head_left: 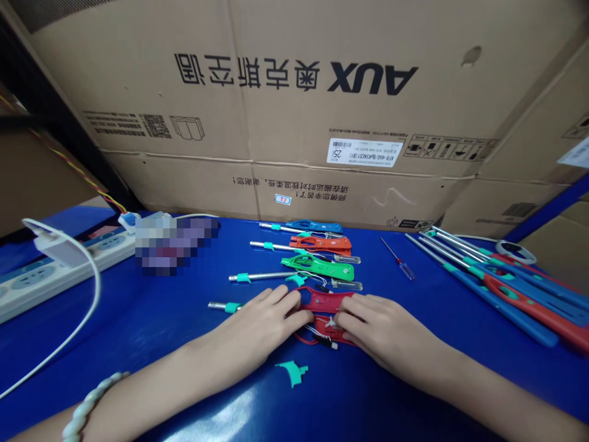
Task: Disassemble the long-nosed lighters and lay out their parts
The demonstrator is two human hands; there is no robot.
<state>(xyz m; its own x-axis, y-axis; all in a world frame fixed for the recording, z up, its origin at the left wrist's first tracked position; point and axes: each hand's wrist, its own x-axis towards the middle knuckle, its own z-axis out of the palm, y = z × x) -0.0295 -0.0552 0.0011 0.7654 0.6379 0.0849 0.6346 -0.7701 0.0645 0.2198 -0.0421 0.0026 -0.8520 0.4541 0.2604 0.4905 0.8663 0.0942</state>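
My left hand (275,319) is closed on the trigger-loop end of a red lighter casing half (324,299). My right hand (375,322) is closed on the casing's other end. Just below, and partly under my fingers, lies a second red casing half (329,329) with white wires and a black part (322,341) at its edge. A metal lighter tube (216,305) with a teal collar sticks out to the left, partly hidden by my left hand. A loose teal trigger (293,372) lies nearer to me.
Beyond my hands lie opened lighters in green (317,266), orange (322,245) and blue (315,227). A screwdriver (399,261) and several assembled lighters (519,285) are at the right. A power strip (64,270) with cables stands left; a large cardboard box (285,123) closes off the back.
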